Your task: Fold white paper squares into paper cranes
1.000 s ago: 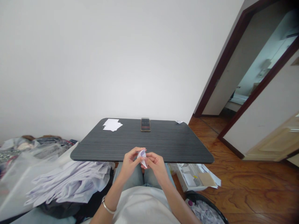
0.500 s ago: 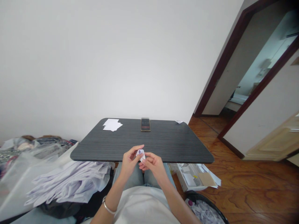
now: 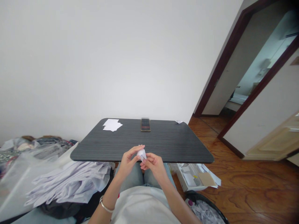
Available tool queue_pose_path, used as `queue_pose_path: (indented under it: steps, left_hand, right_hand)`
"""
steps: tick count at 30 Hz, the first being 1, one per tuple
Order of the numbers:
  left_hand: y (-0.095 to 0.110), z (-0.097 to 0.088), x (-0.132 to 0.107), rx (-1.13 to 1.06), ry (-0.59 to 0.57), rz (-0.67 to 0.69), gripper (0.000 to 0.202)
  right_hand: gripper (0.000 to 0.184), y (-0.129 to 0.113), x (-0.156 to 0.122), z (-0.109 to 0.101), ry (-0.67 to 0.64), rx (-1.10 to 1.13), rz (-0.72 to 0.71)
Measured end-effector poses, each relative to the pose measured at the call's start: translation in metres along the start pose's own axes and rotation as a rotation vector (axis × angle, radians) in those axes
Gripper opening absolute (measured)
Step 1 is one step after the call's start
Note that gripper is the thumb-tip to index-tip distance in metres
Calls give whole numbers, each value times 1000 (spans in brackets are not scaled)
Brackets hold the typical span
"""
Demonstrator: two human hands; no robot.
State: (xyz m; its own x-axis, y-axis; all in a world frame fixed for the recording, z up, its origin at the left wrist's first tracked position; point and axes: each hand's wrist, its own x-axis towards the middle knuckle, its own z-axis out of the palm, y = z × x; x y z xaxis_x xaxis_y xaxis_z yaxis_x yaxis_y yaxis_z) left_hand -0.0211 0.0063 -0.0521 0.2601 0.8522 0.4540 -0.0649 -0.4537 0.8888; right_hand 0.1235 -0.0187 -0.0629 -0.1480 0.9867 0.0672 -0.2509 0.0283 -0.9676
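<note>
A small folded piece of white paper (image 3: 141,153) is held between both hands just in front of the near edge of the dark table (image 3: 163,143). My left hand (image 3: 128,161) pinches it from the left with thumb and fingers closed. My right hand (image 3: 154,165) grips its lower right side, fingers curled. A silver bracelet (image 3: 104,206) sits on my left wrist.
White sheets (image 3: 112,124) lie at the table's far left, a phone (image 3: 145,124) at the far middle, a small paper scrap (image 3: 179,122) at the far right. A heap of crumpled paper (image 3: 70,183) lies left, a box (image 3: 195,179) and a bin (image 3: 205,210) right.
The paper has been folded smaller and now sits compact between the fingertips. Both hands stay at the table's near edge, shifting only slightly.
</note>
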Motion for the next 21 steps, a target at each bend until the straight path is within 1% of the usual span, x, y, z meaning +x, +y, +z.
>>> queue_pose_path:
  steps: [3, 7, 10, 17, 21]
  left_hand:
    - [2, -2, 0, 71, 32, 18, 29]
    - [7, -1, 1, 248, 48, 84, 24]
    - [9, -1, 0, 347, 74, 106, 21]
    - [2, -3, -1, 493, 125, 228, 19]
    - [1, -3, -3, 543, 145, 224, 21]
  right_hand:
    - [33, 0, -1, 1, -30, -17, -10]
    - [32, 0, -1, 1, -33, -49, -29]
    - [31, 1, -2, 1, -41, -49, -28]
    - [32, 2, -2, 2, -68, -51, -26]
    - [32, 2, -2, 2, -65, -63, -31]
